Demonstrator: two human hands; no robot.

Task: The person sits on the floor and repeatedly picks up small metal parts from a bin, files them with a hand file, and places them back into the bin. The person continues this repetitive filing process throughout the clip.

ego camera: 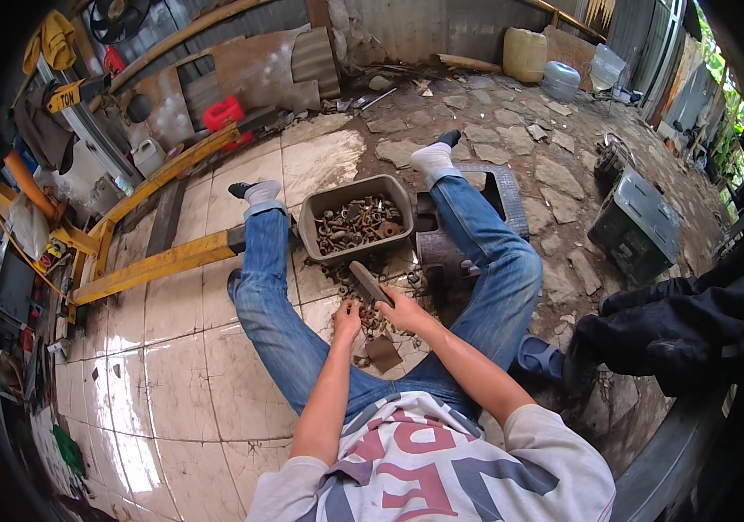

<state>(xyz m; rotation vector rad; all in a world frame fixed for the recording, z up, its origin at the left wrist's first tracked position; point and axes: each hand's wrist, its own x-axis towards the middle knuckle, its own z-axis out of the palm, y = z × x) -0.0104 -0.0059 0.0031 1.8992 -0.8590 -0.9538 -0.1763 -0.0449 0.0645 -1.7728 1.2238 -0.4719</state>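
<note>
My right hand (406, 310) grips a brush (369, 284) with a brown block and dark bristles, probably a wire brush. It slants up and left from my fingers. Close beside it, my left hand (346, 320) has its fingertips drawn together; whether a small part is between them is too small to tell. Below both hands, loose nuts and other small hardware (375, 321) lie scattered on the tiles between my legs. A brown square sheet (383, 354) lies nearer to me. Beyond the brush stands a grey plastic tub (321, 255) holding many rusty bolts, nuts and washers (362, 225).
A yellow steel frame (156, 266) reaches from the left towards my left leg. Under my right leg is a dark plastic piece (509, 199). A blue clog (540, 357) and a person's dark-clothed leg (646, 333) are at right, below a dark green box (636, 222).
</note>
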